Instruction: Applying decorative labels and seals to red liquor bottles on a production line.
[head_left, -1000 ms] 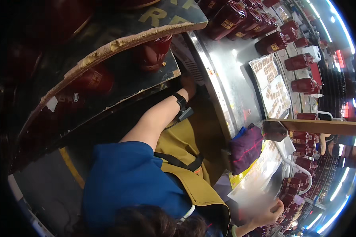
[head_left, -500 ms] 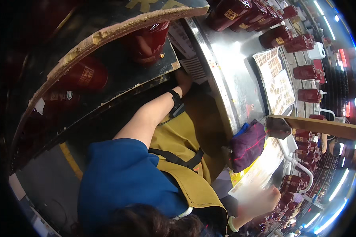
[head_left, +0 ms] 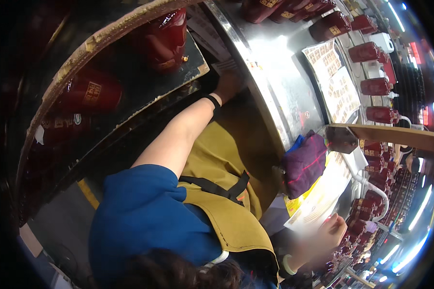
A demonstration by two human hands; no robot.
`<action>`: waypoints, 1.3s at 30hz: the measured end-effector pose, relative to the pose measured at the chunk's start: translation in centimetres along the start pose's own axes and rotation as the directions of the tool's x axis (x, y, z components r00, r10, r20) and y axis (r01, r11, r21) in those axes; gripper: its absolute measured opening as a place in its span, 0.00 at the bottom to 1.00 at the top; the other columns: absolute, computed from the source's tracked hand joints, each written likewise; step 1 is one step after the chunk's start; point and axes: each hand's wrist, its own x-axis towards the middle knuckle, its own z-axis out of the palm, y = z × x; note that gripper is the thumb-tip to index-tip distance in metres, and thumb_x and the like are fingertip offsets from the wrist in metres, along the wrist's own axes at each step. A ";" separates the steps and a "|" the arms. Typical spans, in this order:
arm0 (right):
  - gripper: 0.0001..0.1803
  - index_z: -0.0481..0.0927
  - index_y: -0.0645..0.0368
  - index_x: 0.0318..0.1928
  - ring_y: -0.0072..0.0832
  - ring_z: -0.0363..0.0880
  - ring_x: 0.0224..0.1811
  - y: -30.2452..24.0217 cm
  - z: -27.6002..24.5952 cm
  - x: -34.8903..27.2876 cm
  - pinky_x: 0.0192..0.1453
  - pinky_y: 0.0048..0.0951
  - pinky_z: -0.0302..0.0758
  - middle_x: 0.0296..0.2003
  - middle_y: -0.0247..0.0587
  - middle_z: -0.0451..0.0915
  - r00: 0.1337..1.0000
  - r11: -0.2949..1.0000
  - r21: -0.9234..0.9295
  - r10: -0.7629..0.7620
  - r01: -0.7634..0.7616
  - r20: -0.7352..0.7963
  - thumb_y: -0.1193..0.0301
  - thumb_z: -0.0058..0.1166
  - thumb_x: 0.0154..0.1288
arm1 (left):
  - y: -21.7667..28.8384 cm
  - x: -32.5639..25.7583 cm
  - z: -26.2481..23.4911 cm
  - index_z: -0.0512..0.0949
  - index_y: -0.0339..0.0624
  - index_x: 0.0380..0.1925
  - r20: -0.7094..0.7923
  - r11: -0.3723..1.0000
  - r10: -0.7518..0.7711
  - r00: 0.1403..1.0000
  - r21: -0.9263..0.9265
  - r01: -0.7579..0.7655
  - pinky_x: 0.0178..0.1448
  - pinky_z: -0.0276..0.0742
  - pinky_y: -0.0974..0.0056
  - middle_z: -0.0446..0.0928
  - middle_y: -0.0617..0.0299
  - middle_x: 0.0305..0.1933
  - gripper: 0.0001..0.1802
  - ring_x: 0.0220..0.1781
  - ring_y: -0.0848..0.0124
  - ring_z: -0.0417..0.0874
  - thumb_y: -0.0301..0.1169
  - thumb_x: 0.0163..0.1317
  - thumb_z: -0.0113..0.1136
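My left hand (head_left: 229, 85) reaches into the dark gap beside the metal table edge, close to pale printed sheets (head_left: 225, 66). Shadow hides its fingers. A black band circles that wrist. At the lower right, my right hand (head_left: 327, 237) is held beside a pale printed sheet (head_left: 318, 202) with a yellow one partly beneath it. Its fingers look curled in, but a blurred patch covers part of the hand, so anything inside them stays hidden. A folded dark purple cloth (head_left: 305, 166) with pink lines lies just beyond the papers.
Glossy dark red jars (head_left: 165, 41) stand on a black board shelf (head_left: 144, 89) with a rough edge at left. More red jars (head_left: 330, 26) line the far side of the metal table (head_left: 287, 84). A sheet of gold labels (head_left: 340, 91) lies there, near a wooden bar (head_left: 395, 137).
My left hand has shifted slightly right, deeper into the dark gap by the table edge. My right hand has moved slightly upward. The view has shifted a little.
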 end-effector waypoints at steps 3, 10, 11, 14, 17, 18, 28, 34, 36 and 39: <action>0.05 0.82 0.65 0.38 0.22 0.66 0.26 0.3 0.0 -0.2 0.29 0.28 0.63 0.29 0.33 0.76 1.000 1.000 0.026 0.011 -0.011 0.001 0.76 0.64 0.71 | -0.3 0.2 -0.7 0.86 0.44 0.39 0.037 0.986 0.113 0.993 0.118 -0.117 0.43 0.79 0.46 0.86 0.54 0.36 0.12 0.37 0.52 0.87 0.38 0.69 0.58; 0.06 0.81 0.66 0.39 0.22 0.66 0.26 0.1 -0.3 -0.8 0.29 0.28 0.63 0.29 0.34 0.76 1.000 1.000 -0.016 -0.014 0.014 0.016 0.75 0.64 0.71 | -2.2 1.6 -0.5 0.81 0.42 0.49 -0.063 0.968 0.245 0.967 -0.036 -0.247 0.45 0.81 0.47 0.87 0.51 0.42 0.15 0.43 0.50 0.89 0.36 0.66 0.60; 0.07 0.81 0.66 0.38 0.23 0.66 0.26 0.1 -0.3 -0.8 0.29 0.28 0.63 0.29 0.34 0.76 1.000 1.000 -0.012 -0.008 0.008 0.016 0.74 0.64 0.71 | -2.4 1.9 -0.4 0.81 0.42 0.49 -0.060 0.967 0.249 0.967 -0.037 -0.251 0.45 0.81 0.47 0.87 0.51 0.42 0.15 0.43 0.50 0.89 0.36 0.66 0.60; 0.08 0.80 0.66 0.38 0.23 0.66 0.26 0.1 -0.1 -1.0 0.30 0.29 0.63 0.28 0.34 0.75 1.000 1.000 -0.010 0.009 -0.009 0.023 0.73 0.64 0.71 | -2.8 2.4 -0.5 0.75 0.37 0.61 0.303 0.992 0.114 0.946 -0.093 -0.090 0.65 0.77 0.45 0.81 0.40 0.57 0.30 0.61 0.44 0.81 0.39 0.61 0.67; 0.09 0.80 0.67 0.37 0.24 0.65 0.26 0.2 0.0 -1.1 0.30 0.30 0.63 0.28 0.34 0.74 0.998 0.999 -0.020 0.044 -0.043 0.037 0.73 0.64 0.72 | -2.8 2.1 -1.0 0.75 0.36 0.61 0.310 0.968 0.165 0.936 -0.233 -0.093 0.65 0.78 0.48 0.79 0.37 0.59 0.30 0.63 0.45 0.80 0.41 0.62 0.66; 0.09 0.80 0.67 0.37 0.24 0.65 0.26 0.2 0.0 -1.1 0.30 0.30 0.63 0.28 0.34 0.74 0.999 0.999 -0.019 0.027 -0.026 0.047 0.73 0.64 0.72 | -2.7 1.8 -1.3 0.77 0.35 0.59 0.157 0.956 0.193 0.969 -0.254 -0.149 0.64 0.78 0.48 0.80 0.38 0.57 0.28 0.62 0.46 0.81 0.41 0.63 0.65; 0.07 0.81 0.67 0.38 0.24 0.67 0.27 -0.1 0.7 -0.9 0.30 0.28 0.63 0.28 0.35 0.75 0.997 0.994 0.097 0.042 -0.048 0.066 0.75 0.65 0.70 | -2.2 3.0 -3.2 0.82 0.35 0.49 0.062 0.990 0.026 0.998 -0.140 -0.017 0.56 0.81 0.48 0.84 0.41 0.49 0.18 0.52 0.45 0.85 0.35 0.63 0.64; 0.07 0.81 0.68 0.38 0.28 0.71 0.29 -0.6 1.2 -0.9 0.34 0.31 0.69 0.30 0.38 0.78 0.994 0.999 0.029 -0.028 0.025 0.104 0.76 0.64 0.70 | -2.3 1.0 -3.1 0.86 0.41 0.42 -0.092 0.904 0.362 0.928 -0.208 -0.373 0.54 0.82 0.50 0.84 0.49 0.48 0.12 0.51 0.49 0.85 0.29 0.60 0.61; 0.06 0.81 0.67 0.38 0.28 0.72 0.29 -0.6 1.2 -1.0 0.34 0.31 0.69 0.30 0.38 0.78 0.993 0.999 0.051 -0.003 -0.004 0.121 0.76 0.64 0.70 | -2.3 0.3 -2.7 0.86 0.42 0.41 0.016 0.926 0.346 0.938 -0.169 -0.338 0.54 0.82 0.50 0.84 0.50 0.48 0.11 0.51 0.49 0.85 0.28 0.59 0.61; 0.06 0.81 0.67 0.38 0.27 0.71 0.29 -0.6 1.2 -1.0 0.34 0.31 0.68 0.30 0.38 0.79 0.992 0.999 0.047 -0.007 0.002 0.124 0.76 0.64 0.70 | -2.6 -0.2 -1.9 0.86 0.44 0.40 0.042 0.926 0.348 0.937 -0.170 -0.336 0.53 0.82 0.49 0.84 0.50 0.46 0.10 0.51 0.48 0.84 0.27 0.57 0.63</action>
